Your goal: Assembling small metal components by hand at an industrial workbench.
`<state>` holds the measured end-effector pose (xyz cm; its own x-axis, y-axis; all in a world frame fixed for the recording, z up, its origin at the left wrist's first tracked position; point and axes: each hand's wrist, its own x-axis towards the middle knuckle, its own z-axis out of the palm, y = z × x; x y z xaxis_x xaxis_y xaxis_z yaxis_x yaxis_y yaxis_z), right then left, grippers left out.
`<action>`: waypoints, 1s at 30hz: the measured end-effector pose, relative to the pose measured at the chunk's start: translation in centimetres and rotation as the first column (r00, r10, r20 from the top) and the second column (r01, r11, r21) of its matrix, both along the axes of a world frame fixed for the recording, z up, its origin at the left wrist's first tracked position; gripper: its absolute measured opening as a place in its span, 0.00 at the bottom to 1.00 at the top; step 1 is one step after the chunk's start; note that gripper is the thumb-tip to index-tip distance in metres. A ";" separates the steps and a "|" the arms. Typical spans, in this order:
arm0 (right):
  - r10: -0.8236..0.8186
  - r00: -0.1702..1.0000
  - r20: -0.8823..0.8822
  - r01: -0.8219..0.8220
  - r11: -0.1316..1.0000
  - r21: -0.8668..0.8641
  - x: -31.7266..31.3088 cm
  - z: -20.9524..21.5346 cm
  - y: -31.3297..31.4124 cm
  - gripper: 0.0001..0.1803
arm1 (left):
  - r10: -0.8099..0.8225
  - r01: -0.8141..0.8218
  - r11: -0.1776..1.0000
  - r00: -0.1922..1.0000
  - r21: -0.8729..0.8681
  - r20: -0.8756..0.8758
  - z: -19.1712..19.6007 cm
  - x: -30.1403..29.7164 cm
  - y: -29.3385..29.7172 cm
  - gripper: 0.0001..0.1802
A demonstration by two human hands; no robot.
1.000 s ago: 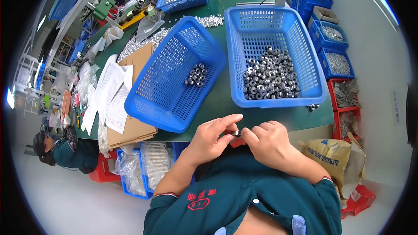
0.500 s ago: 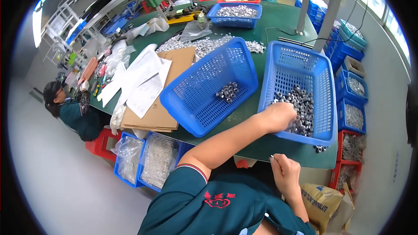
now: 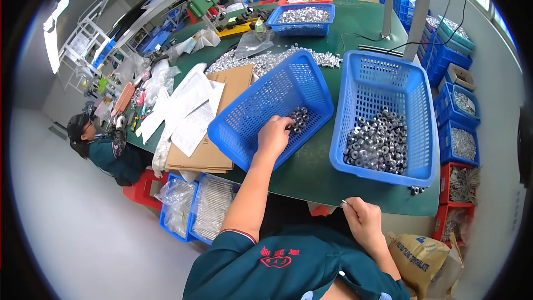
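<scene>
My left hand (image 3: 274, 135) is inside the tilted blue basket (image 3: 233, 121), its curled fingertips beside a small pile of ring-shaped metal parts (image 3: 300, 118). What lies between those fingers is hidden. Just off the table's front edge, my right hand (image 3: 365, 221) is closed, and a small thin silvery tip (image 3: 345, 202) sticks out between thumb and forefinger; the rest of that piece is covered. A second blue basket (image 3: 336, 155) stands to the right, with a larger heap of the same metal rings (image 3: 377, 139) in its near part.
Flat cardboard (image 3: 214, 153) with papers (image 3: 191, 128) lies left of the baskets. Shiny small parts (image 3: 272, 61) are spread behind them, near another filled blue basket (image 3: 302, 29). A few rings (image 3: 416, 190) lie by the right basket's corner. A co-worker (image 3: 111, 153) sits at far left.
My left hand has moved left, out of the heap in the right basket and into the tilted basket beside its small pile. My right hand stays closed in nearly the same place.
</scene>
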<state>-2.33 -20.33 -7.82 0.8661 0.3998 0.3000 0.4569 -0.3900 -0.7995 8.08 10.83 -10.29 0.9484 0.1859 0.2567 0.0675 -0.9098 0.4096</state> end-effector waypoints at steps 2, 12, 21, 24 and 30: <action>0.011 1.000 -0.003 -0.011 1.000 -0.002 0.0 0.1 0.1 0.04 | 0.037 -0.037 0.999 0.999 0.030 0.004 -1.0 0.2 0.3 0.13; 0.009 1.000 -0.028 -0.010 1.000 -0.021 -0.7 0.2 0.3 0.04 | 0.091 -0.016 0.930 0.978 -0.368 0.187 -0.5 -2.0 -0.3 0.10; 0.073 0.997 -0.037 -0.072 0.997 0.018 -0.2 0.4 1.6 0.04 | -0.189 0.032 -0.433 0.974 -0.901 0.125 1.9 -8.5 -3.4 0.13; 0.087 0.995 -0.039 -0.085 0.996 0.041 0.2 0.9 2.3 0.04 | -0.290 -0.084 -0.466 0.955 -0.881 0.062 2.0 -9.8 -4.6 0.09; 0.095 0.995 -0.020 -0.094 0.995 0.016 1.2 2.5 3.3 0.05 | -0.456 -0.085 -0.384 0.883 -0.920 0.108 2.1 -11.2 -6.3 0.12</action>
<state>-1.09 -17.07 -5.30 0.8310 0.4756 0.2885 0.4740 -0.3338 -0.8148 -3.08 4.53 -8.16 0.9402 -0.2979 -0.1650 0.3259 0.6470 0.6893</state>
